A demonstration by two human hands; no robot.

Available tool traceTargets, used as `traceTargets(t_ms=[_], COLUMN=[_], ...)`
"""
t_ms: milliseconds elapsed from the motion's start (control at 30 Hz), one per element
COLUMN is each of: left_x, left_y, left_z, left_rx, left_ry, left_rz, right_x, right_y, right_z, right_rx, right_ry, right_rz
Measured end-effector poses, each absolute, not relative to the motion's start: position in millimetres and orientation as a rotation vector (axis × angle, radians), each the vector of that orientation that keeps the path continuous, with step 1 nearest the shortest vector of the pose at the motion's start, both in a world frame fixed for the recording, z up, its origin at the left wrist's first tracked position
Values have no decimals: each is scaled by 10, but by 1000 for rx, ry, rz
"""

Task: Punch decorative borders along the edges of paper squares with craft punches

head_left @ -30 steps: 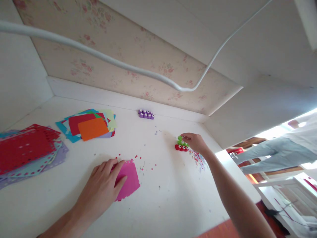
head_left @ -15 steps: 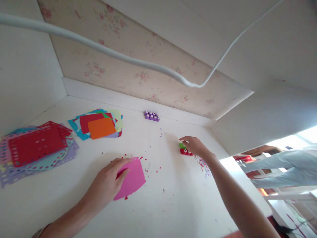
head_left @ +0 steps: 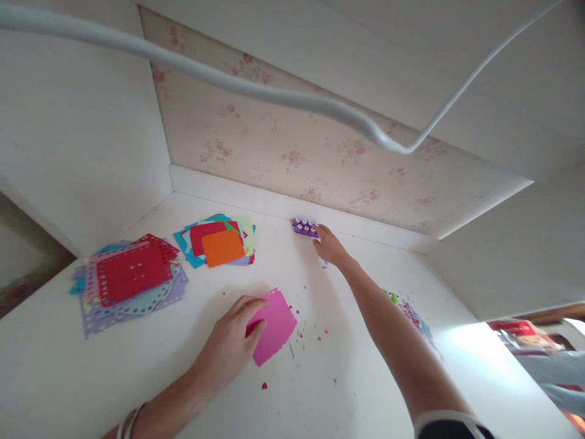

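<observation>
My left hand (head_left: 237, 332) pinches a pink sheet of paper (head_left: 275, 326) by its left side, fingers over it and thumb below. A few small notches show along the sheet's edges. My right hand (head_left: 329, 245) reaches to the right end of a double row of small purple craft punches (head_left: 304, 227) near the back wall. Its fingers are apart at the end punch; whether they touch it is hard to see. Green punches (head_left: 392, 297) show partly behind my right forearm.
Left of the sheet lie a pile of punched paper (head_left: 134, 274) and a stack of coloured paper (head_left: 223, 247). Bits of punched paper (head_left: 418, 320) are heaped at right, with red bits scattered mid-table. A white cable (head_left: 274, 91) hangs across the view above the table.
My right hand has moved from the red and green punches at right to the purple ones at the back. My left hand still holds the pink sheet. The view has shifted.
</observation>
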State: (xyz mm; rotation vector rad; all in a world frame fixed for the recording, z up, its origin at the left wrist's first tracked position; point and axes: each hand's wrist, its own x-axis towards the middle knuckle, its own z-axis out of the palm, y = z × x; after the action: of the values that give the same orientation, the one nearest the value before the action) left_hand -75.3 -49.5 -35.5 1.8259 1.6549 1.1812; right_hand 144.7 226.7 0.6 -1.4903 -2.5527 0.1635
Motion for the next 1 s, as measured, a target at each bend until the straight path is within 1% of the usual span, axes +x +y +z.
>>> traceTargets(t_ms=[233, 400, 533, 667, 833, 867, 933, 1000], left_x=[-739, -794, -826, -836, -805, -796, -776, -751], left_y=[-509, -469, -442, -428, -443, -452, -475, -500], left_z=[-338, -284, -286, -286, -224, -211, -187, -168], left_rx=[1795, 1548, 1396, 1397, 1401, 1387, 1356, 1331], left_ry=[1636, 1658, 1632, 1627, 1604, 1580, 1541, 1521], left_rz=[1081, 1036, 1033, 1113, 1072, 1060, 1052, 1042], right_x=[1408, 1524, 1633, 1728, 1745, 1734, 1706, 1675], right_y=[2408, 2347, 2235, 1875, 907, 700, 348, 118], right_z=[-121, -146, -123, -104, -189, -220, -286, -348], right_rx=[-1571, -1574, -1526, -1444, -1337, -1306, -1172, -1073], right_ry=[-2510, -2445, -2372, -2244, -2074, -2040, -1817, -1689], right_rz=[174, 205, 310, 474, 746, 829, 1156, 1281])
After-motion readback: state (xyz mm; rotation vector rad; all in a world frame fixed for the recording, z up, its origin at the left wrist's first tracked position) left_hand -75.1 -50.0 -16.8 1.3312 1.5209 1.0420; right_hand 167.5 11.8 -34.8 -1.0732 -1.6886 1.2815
